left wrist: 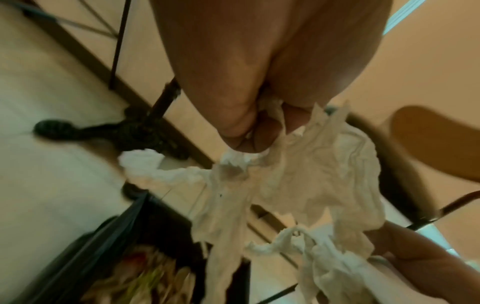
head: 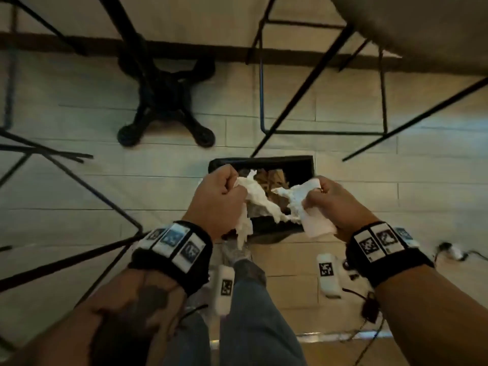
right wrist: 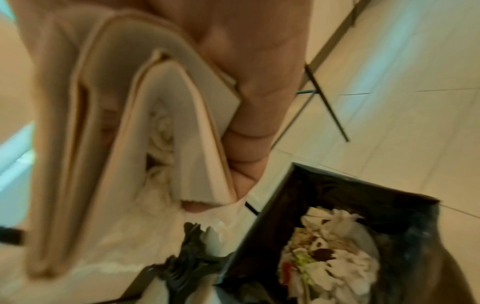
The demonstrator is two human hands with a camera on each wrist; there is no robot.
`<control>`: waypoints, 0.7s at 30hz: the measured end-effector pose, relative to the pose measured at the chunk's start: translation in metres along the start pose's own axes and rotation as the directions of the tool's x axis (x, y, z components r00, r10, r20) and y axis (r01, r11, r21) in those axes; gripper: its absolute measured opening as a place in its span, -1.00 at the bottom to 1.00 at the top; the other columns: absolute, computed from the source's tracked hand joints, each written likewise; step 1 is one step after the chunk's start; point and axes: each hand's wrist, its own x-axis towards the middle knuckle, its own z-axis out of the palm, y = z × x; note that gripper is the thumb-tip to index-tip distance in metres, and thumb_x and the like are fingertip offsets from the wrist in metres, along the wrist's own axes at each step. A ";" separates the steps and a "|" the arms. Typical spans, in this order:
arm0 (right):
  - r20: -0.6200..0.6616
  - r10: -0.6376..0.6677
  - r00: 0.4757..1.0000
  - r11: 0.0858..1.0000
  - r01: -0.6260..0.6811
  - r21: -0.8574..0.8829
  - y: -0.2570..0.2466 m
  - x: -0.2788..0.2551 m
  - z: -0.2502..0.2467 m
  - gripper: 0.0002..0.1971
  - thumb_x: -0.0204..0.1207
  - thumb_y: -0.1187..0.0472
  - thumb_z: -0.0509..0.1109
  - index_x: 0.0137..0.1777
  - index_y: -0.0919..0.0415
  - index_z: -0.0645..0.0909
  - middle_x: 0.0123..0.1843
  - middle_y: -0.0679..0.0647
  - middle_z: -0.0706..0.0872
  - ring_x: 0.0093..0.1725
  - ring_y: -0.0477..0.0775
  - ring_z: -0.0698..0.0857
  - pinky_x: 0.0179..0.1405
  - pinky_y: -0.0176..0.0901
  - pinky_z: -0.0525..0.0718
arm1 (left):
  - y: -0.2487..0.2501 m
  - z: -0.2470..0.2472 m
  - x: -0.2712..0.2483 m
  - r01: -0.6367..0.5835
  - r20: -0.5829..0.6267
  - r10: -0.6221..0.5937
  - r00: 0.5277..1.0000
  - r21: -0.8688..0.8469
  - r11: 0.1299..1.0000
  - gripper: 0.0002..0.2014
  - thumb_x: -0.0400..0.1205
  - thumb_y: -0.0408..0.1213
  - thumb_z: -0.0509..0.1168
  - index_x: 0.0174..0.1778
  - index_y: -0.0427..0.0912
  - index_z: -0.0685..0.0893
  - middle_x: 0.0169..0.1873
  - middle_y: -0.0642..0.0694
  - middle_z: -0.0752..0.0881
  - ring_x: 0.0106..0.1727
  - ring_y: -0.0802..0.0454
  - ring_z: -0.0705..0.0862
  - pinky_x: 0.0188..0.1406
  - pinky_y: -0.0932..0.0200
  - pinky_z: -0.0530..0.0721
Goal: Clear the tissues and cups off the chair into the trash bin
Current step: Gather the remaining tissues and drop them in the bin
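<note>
From the head view I see both my hands held over the trash bin (head: pixel 298 167), a black-lined rectangular bin standing on the floor (head: pixel 79 196) just ahead of my feet. My left hand (head: pixel 219 199) is clenched round a wad of tissues (head: pixel 257 196), whose loose tails hang down past the bin's near rim. My right hand (head: pixel 330 202) grips crushed white paper cups (head: pixel 315 223) with more tissue (head: pixel 293 199) bunched against them; that tissue reaches toward the left hand's bundle over the bin's opening.

The left wrist view gives what the head view cannot: the fingers (left wrist: pixel 241 127) curl tight on the top of the tissues (left wrist: pixel 298 174), which spread in crumpled sheets below, one with a small brownish stain. It also shows a wooden chair seat (left wrist: pixel 436 144) off to the side, and the bin's corner (left wrist: pixel 145 236) with rubbish inside (blurred, so I cannot name it).

The right wrist view shows the cups (right wrist: pixel 161 115) flattened and nested, tissue stuffed in the inner one, my fingers (right wrist: pixel 246 156) wrapped round their side. Below them the bin (right wrist: pixel 285 205) lies open, already holding white tissue and scraps (right wrist: pixel 330 257) with bits of green and red. Only the head view shows the black table base (head: pixel 166 101) and thin metal chair legs (head: pixel 317 83) beyond the bin
</note>
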 end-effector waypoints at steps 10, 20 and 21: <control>-0.023 0.309 0.951 0.904 -0.286 0.317 0.103 0.148 -0.015 -0.25 0.22 0.07 0.69 0.43 0.20 0.54 0.29 0.37 0.74 0.09 0.42 0.83 0.00 0.45 0.81 | -0.107 0.104 0.089 0.355 0.279 -0.395 0.875 0.184 0.917 -0.14 0.55 0.00 0.55 0.74 0.01 0.30 0.58 -0.02 0.55 0.56 -0.05 0.56 0.57 0.08 0.48; -0.052 0.458 0.888 0.870 -0.434 0.234 0.126 0.149 0.014 -0.18 0.66 0.14 0.42 0.79 -0.16 0.02 0.65 0.23 0.39 0.54 0.46 0.48 0.46 0.32 0.57 | -0.156 0.070 0.023 0.460 0.375 -0.553 0.744 0.312 0.831 0.15 0.52 0.20 0.51 0.81 0.19 -0.20 0.83 -0.07 -0.03 0.81 -0.09 0.15 0.75 0.01 0.23; -0.072 0.457 0.887 0.883 -0.442 0.160 0.123 0.145 0.017 -0.22 0.65 0.15 0.43 0.77 -0.14 0.12 0.54 0.20 0.48 0.45 0.42 0.57 0.39 0.29 0.64 | -0.156 0.060 0.013 0.464 0.376 -0.554 0.742 0.309 0.830 0.11 0.54 0.18 0.50 0.82 0.17 -0.15 0.82 -0.06 0.09 0.78 -0.08 0.23 0.73 0.01 0.29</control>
